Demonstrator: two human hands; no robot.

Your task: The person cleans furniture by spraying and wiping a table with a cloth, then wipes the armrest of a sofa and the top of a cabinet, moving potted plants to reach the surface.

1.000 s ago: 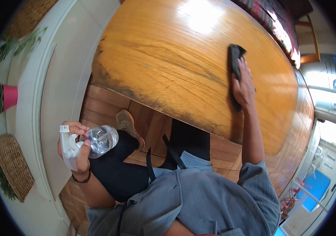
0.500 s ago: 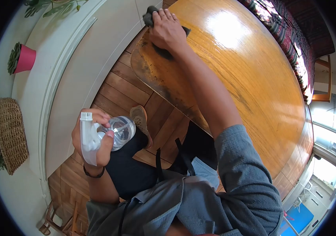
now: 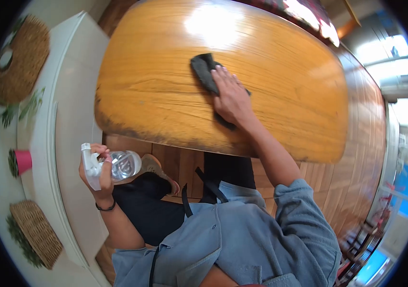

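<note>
My right hand (image 3: 233,98) presses a dark cloth (image 3: 204,71) flat against the wooden table (image 3: 156,103), near the middle of its top. Part of the cloth sticks out beyond my fingertips and below my palm. Along the near edge the table's finish is worn and darkened. To the left, beside the table's near corner, my left hand (image 3: 99,167) grips a clear spray bottle (image 3: 125,165) by its neck. The bottle has a white trigger head and lies tilted, its base pointing right.
A white cabinet (image 3: 72,138) runs along the left, carrying woven baskets (image 3: 36,234) with plants and a pink pot (image 3: 23,161). Patterned fabric (image 3: 311,19) lies beyond the table's far edge. Wooden flooring (image 3: 357,138) extends right, toward dark wooden furniture (image 3: 362,244).
My right hand has moved the cloth from the table's left end to near its middle. My view has turned, showing more of the tabletop. My left hand keeps holding the spray bottle.
</note>
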